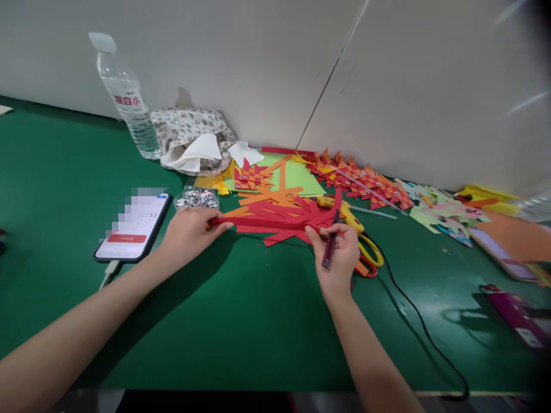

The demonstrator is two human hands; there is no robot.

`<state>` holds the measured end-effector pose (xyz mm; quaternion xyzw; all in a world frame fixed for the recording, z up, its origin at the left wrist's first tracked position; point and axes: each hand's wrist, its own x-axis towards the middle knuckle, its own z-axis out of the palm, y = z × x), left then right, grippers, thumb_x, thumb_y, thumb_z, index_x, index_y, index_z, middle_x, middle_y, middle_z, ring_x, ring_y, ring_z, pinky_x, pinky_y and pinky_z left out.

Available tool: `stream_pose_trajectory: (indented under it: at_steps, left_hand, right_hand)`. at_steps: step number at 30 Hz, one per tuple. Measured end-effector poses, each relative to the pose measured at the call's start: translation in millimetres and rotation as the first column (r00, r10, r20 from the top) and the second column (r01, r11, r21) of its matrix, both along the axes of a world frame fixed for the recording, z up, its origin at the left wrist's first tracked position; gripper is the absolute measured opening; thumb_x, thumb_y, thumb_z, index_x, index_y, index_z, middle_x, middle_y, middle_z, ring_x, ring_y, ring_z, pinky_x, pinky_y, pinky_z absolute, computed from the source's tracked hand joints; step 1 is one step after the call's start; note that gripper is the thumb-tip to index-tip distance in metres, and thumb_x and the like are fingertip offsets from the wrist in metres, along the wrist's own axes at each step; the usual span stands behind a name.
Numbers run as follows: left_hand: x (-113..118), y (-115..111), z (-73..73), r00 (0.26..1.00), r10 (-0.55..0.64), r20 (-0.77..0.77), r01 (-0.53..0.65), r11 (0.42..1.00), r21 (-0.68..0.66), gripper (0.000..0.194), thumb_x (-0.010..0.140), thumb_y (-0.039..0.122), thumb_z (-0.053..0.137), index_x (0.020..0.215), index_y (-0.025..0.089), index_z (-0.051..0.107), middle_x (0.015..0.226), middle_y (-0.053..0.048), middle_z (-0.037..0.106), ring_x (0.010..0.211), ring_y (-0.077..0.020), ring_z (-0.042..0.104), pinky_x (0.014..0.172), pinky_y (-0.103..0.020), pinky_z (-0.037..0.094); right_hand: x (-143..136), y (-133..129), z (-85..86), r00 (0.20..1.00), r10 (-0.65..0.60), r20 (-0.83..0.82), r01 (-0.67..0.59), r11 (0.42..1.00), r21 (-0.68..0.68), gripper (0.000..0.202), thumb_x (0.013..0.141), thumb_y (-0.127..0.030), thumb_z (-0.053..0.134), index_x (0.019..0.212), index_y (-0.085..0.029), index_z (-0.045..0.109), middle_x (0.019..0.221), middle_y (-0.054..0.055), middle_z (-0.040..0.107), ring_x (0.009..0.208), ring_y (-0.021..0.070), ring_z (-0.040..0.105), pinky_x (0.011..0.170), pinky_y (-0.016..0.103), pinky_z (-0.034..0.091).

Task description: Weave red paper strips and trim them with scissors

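Note:
A red paper strip (267, 222) is stretched level between my two hands, above a pile of loose strips. My left hand (191, 232) pinches its left end, fingers closed. At the other end, my right hand (338, 258) grips the strip between thumb and finger. A slim dark-red tool (329, 248), like a pen or craft knife, is also tucked in that hand; its exact kind is unclear. Red strips (284, 236) and orange strips (275, 198) lie just beyond. Beside my right hand are a yellow glue gun (352, 219) and scissors (373, 252) with yellow and red handles.
A phone (133, 226) and a bag of googly eyes (198, 198) lie left. Behind stand a water bottle (129, 103) and a patterned tissue pouch (193, 135). Woven paper fish (365, 182) line the wall. A black cord (413, 310) and purple power strip (514, 315) lie right.

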<state>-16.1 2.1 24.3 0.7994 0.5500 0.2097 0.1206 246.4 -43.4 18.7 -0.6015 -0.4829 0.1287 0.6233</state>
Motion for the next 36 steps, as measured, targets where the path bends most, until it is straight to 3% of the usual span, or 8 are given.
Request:
stream_pose_trajectory:
  at_steps: [6,13,21,25,28,31,36]
  left_hand:
    - [-1.2,-3.0,5.7,0.991,0.095,0.096,-0.096,0.995,0.006,0.041,0.074,0.06,0.06,0.065,0.02,0.062,0.064,0.0,0.066,0.061,-0.0167,0.058,0.056,-0.026,0.035]
    - [-3.1,-0.2,-2.4,0.993,0.024,0.119,-0.023,1.0,-0.006,0.025,0.085,0.039,0.051,0.089,0.025,0.071,0.083,0.0,0.075,0.07,-0.0185,0.066,0.061,-0.026,0.043]
    - [1.1,-3.4,-3.2,0.994,0.014,0.108,-0.009,0.999,-0.045,0.023,0.083,0.034,0.054,0.093,0.025,0.072,0.084,-0.001,0.075,0.075,-0.0199,0.067,0.063,-0.027,0.043]
    - [1.1,-4.1,-5.9,0.996,-0.017,0.087,0.021,0.999,-0.046,0.023,0.083,0.034,0.054,0.094,0.024,0.071,0.084,-0.001,0.075,0.075,-0.0193,0.068,0.064,-0.027,0.045]
    - [1.0,-4.9,-9.7,0.996,-0.076,0.042,0.076,0.997,0.007,0.023,0.083,0.033,0.053,0.092,0.023,0.071,0.085,-0.001,0.075,0.075,-0.019,0.068,0.064,-0.027,0.046]
    - [1.7,-5.6,-12.6,0.979,-0.199,-0.043,0.203,0.97,0.137,0.023,0.085,0.031,0.05,0.089,0.024,0.072,0.087,-0.002,0.075,0.078,-0.0188,0.068,0.07,-0.029,0.048]
    - [5.3,-9.5,-9.6,0.887,-0.442,-0.134,0.46,0.87,0.175,0.025,0.086,0.036,0.051,0.099,0.023,0.069,0.1,-0.004,0.073,0.091,-0.02,0.066,0.079,-0.032,0.047]
  right_hand:
    - [3.2,-0.9,-1.3,1.0,0.008,-0.013,-0.008,1.0,0.014,0.03,0.069,-0.026,0.074,0.079,-0.022,0.046,0.068,-0.005,0.055,0.06,0.012,0.057,0.062,0.027,0.047]
    - [8.9,-1.9,-3.6,0.988,0.124,-0.092,-0.121,0.992,0.039,0.024,0.073,-0.016,0.062,0.085,-0.024,0.044,0.072,-0.003,0.059,0.071,0.0181,0.066,0.077,0.036,0.048]
    - [2.8,-3.3,-1.8,0.99,0.083,-0.113,-0.075,0.994,0.074,0.021,0.066,-0.009,0.052,0.079,-0.024,0.046,0.063,-0.006,0.052,0.055,0.014,0.055,0.059,0.027,0.043]
    - [2.4,-3.0,-0.8,0.989,0.049,-0.142,-0.04,0.997,0.072,0.021,0.067,-0.009,0.053,0.08,-0.024,0.044,0.065,-0.005,0.056,0.059,0.015,0.06,0.066,0.03,0.046]
    - [2.3,-1.6,1.1,0.986,0.038,-0.162,-0.019,0.993,0.116,0.026,0.072,-0.013,0.059,0.087,-0.025,0.041,0.081,0.0,0.067,0.084,0.0207,0.067,0.081,0.038,0.047]
    - [0.9,-0.9,3.1,0.984,0.012,-0.176,0.016,0.988,0.156,0.025,0.077,-0.018,0.059,0.091,-0.025,0.04,0.097,0.005,0.069,0.103,0.0229,0.064,0.089,0.042,0.045]
    - [-3.3,-5.4,2.2,0.99,0.102,-0.1,-0.093,0.992,0.091,0.019,0.079,-0.02,0.058,0.089,-0.025,0.042,0.094,0.005,0.072,0.097,0.0232,0.068,0.091,0.044,0.046]
